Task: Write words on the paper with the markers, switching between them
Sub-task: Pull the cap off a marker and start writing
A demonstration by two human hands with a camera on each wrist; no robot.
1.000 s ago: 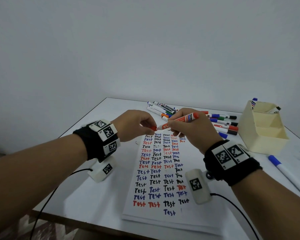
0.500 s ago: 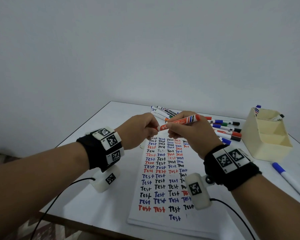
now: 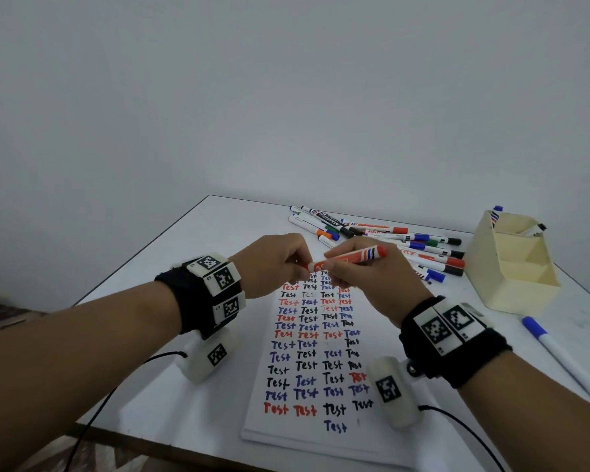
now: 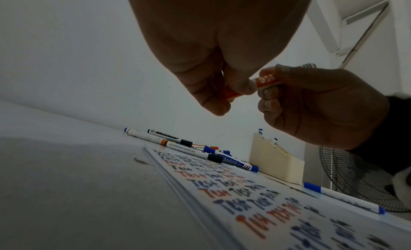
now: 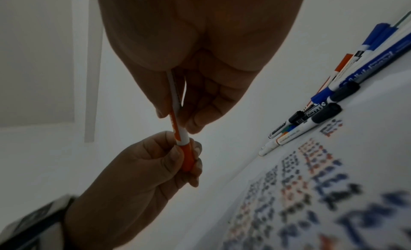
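An orange marker (image 3: 351, 257) (image 4: 268, 80) (image 5: 175, 120) is held level above the top of the paper (image 3: 315, 356) (image 4: 244, 197). My right hand (image 3: 361, 270) (image 5: 177, 102) grips its barrel. My left hand (image 3: 280, 264) (image 4: 218, 88) pinches the orange cap (image 5: 187, 159) at the marker's left end, and the cap sits on the barrel. The paper is filled with rows of "Test" in red, blue and black.
Several capped markers (image 3: 389, 236) lie in a heap behind the paper. A cream holder (image 3: 511, 264) with two markers in it stands at the right. A blue-capped marker (image 3: 562, 356) lies alone near the right edge. A fan (image 4: 355, 180) stands beyond the table.
The cap held by my left hand has come together with the marker's tip; a second ago they were slightly apart. Both hands have stayed above the top of the paper.
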